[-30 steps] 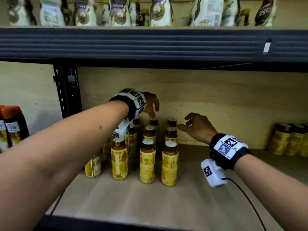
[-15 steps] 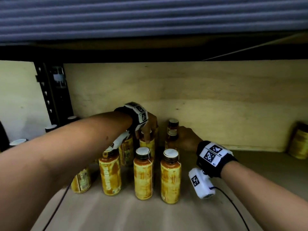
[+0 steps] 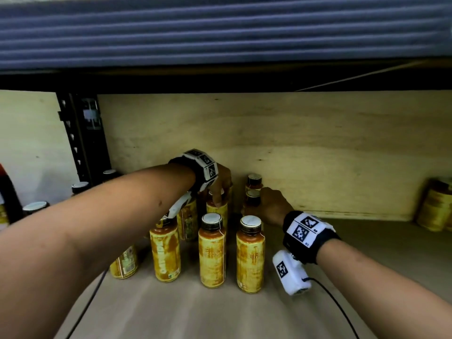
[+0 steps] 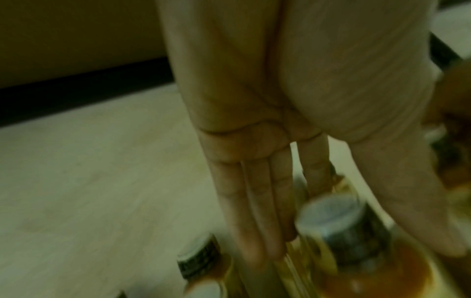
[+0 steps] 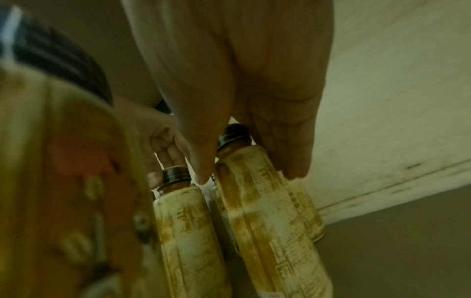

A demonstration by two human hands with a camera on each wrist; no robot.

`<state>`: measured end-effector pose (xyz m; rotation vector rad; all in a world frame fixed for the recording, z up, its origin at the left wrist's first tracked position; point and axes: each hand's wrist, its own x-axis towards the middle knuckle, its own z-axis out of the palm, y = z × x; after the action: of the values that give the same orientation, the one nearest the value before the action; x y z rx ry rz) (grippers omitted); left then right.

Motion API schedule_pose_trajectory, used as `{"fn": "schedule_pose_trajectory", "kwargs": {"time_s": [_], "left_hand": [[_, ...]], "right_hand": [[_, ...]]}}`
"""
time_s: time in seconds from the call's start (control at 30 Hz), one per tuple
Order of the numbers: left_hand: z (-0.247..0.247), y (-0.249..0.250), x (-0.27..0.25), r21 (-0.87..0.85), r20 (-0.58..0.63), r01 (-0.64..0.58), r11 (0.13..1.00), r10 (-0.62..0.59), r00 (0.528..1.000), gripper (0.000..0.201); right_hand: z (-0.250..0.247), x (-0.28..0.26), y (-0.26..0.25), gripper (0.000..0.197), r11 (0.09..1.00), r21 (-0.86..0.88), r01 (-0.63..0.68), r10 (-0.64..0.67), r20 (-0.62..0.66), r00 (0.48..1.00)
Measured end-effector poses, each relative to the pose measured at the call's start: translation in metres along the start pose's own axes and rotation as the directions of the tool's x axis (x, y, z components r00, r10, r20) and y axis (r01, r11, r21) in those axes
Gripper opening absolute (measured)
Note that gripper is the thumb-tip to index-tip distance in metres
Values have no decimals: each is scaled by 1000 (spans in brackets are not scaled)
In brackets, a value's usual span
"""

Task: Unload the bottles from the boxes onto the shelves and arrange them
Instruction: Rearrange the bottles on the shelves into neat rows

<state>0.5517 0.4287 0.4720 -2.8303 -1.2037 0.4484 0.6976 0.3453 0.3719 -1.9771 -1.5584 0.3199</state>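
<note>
Several yellow-labelled bottles with dark caps stand in rows on the wooden shelf point(image 3: 171, 311). My left hand point(image 3: 219, 199) reaches over the front row. Its fingers and thumb come down on either side of the cap of a second-row bottle point(image 3: 216, 211) and pinch it. The left wrist view shows that cap point(image 4: 339, 219) between the straight fingers point(image 4: 257, 211) and the thumb. My right hand point(image 3: 259, 204) holds a bottle point(image 3: 253, 199) in the right column behind the front bottle point(image 3: 250, 255). In the right wrist view thumb and fingers straddle this bottle point(image 5: 262, 211) at the shoulder.
A blue shelf beam point(image 3: 220, 33) hangs low overhead. The plywood back wall point(image 3: 318, 155) stands close behind the bottles. A black upright point(image 3: 80, 138) bounds the bay at the left, with dark-capped bottles point(image 3: 35, 206) beyond. More yellow bottles point(image 3: 435, 209) stand far right.
The head view has dropped and moved closer under the beam. Both hands came down from above the caps onto the bottles; the right hand, open before, now holds one.
</note>
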Motion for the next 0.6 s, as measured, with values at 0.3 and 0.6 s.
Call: {"fn": "schedule_pose_trajectory", "kwargs": {"time_s": [0.3, 0.6], "left_hand": [[-19, -17, -76, -271, -182, -26, 962, -25, 983, 38], [70, 16, -110, -335, -169, -22, 942, -37, 985, 92]], "right_hand": [[-40, -75, -18, 38, 989, 90, 115, -65, -434, 898], [11, -115, -15, 81, 914, 406, -23, -29, 121, 992]]}}
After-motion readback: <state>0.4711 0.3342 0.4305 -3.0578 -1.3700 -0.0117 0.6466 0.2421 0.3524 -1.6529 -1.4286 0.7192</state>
